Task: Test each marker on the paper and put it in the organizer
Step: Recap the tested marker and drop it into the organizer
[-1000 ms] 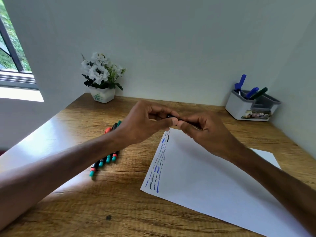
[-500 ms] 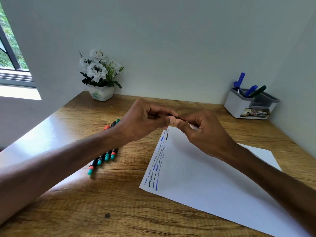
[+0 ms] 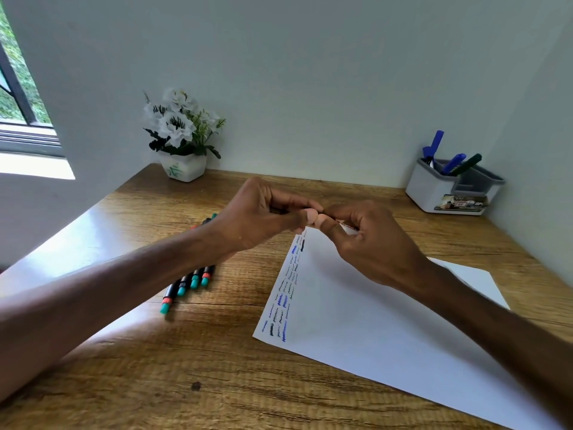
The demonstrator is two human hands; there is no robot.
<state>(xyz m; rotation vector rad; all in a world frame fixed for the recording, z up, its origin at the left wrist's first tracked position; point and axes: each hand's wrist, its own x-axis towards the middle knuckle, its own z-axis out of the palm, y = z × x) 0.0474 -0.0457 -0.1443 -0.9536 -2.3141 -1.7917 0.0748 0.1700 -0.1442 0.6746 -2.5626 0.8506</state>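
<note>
One marker (image 3: 346,226) is hovering above the paper's (image 3: 372,324) far edge; we are pinching its ends with left hand (image 3: 257,214) and right hand (image 3: 373,242), and tugging unevenly is risking a slip onto the desk (image 3: 217,386).

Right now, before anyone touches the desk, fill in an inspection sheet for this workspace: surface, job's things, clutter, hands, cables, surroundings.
Surface: wooden desk, with a small dark spot near the front edge.
Job's things: white paper with test scribbles along its left edge; loose markers lying to its left; organizer in the far right corner, with several pens standing in it; one held marker, mostly hidden, above the paper's far end.
Clutter: flower pot at the far left.
Hands: left hand and right hand both pinch the held marker.
Cables: nothing seen.
Surroundings: plain walls; window at left.
</note>
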